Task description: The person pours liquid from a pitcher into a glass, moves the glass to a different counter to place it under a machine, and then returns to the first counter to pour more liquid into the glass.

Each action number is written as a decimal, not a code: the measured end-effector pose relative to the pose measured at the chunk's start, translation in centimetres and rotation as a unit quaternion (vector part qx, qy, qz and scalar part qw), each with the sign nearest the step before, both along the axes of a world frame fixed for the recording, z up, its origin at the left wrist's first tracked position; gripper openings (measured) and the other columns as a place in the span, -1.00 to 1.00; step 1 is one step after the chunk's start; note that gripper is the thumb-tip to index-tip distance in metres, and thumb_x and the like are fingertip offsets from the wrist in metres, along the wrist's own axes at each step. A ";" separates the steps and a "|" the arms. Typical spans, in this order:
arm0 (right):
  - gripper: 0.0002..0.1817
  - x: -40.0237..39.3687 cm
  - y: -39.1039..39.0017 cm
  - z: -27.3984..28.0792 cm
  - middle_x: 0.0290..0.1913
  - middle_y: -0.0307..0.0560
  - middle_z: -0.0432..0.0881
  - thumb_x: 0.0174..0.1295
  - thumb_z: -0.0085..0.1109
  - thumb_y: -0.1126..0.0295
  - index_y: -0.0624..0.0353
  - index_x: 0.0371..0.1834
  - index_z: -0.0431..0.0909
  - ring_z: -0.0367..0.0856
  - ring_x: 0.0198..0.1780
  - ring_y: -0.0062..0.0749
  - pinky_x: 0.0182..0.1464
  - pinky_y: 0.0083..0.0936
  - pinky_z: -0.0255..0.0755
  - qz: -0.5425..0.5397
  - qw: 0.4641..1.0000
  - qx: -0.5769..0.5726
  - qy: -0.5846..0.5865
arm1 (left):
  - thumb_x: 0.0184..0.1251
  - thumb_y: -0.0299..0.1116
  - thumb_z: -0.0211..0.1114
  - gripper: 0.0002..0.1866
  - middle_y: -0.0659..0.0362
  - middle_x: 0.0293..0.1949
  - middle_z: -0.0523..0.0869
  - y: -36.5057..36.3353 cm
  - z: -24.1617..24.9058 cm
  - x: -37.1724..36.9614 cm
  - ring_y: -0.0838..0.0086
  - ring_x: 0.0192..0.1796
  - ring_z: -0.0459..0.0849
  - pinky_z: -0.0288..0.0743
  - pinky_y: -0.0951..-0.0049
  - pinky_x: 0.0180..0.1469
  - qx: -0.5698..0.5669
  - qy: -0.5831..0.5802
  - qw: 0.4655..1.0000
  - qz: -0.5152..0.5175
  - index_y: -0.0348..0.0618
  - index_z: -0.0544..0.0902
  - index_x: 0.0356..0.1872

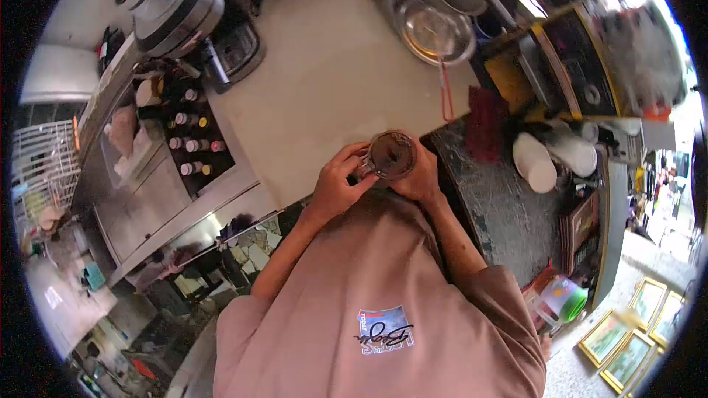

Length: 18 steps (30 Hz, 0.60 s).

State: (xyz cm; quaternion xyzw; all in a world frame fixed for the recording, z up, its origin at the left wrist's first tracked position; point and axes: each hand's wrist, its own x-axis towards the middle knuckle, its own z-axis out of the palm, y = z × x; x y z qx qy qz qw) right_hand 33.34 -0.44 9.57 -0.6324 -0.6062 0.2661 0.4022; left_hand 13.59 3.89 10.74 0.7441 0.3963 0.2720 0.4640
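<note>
A clear glass mug with dark brown contents is held close to my chest, over the near edge of the pale counter. Fingers of my left hand close around its handle side. Around the opposite side wraps my right hand, its fingertips partly hidden by the glass. I look down into the mug's open top and see some lighter streaks on the brown surface. The mug's lower part is out of sight.
An espresso machine stands at the back left, beside a recess of small capped bottles. Back right are a metal bowl and a red-handled strainer. White cups sit on the dark side counter.
</note>
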 end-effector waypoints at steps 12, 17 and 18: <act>-0.21 -9.8 10.8 -2.7 0.08 0.05 0.72 -0.02 0.62 0.05 0.18 0.24 0.49 0.73 0.09 -0.05 0.11 -0.20 0.63 0.169 0.985 -0.001 -0.023 | 0.22 -0.44 0.47 -0.76 -0.04 0.13 0.70 3.2 -3.3 -9.0 0.19 0.07 0.75 0.60 0.32 0.11 -0.079 -0.054 0.963 0.253 -0.36 0.66 -0.17; -0.17 -12.9 13.7 -2.8 0.09 0.07 0.71 -0.01 0.60 0.02 0.18 0.29 0.44 0.71 0.10 0.00 0.11 -0.15 0.61 0.214 0.976 -0.020 -0.028 | 0.23 -0.43 0.47 -0.77 -0.03 0.14 0.70 3.8 -4.2 -11.4 0.20 0.08 0.74 0.59 0.32 0.09 -0.042 -0.068 0.947 0.310 -0.35 0.64 -0.20; -0.17 -13.5 14.3 -3.0 0.09 0.07 0.71 -0.01 0.60 0.02 0.18 0.29 0.44 0.71 0.10 0.00 0.11 -0.15 0.61 0.219 0.975 -0.018 -0.028 | 0.24 -0.43 0.46 -0.77 -0.03 0.15 0.70 4.1 -4.2 -11.8 0.20 0.09 0.74 0.59 0.31 0.10 -0.035 -0.072 0.945 0.317 -0.35 0.64 -0.20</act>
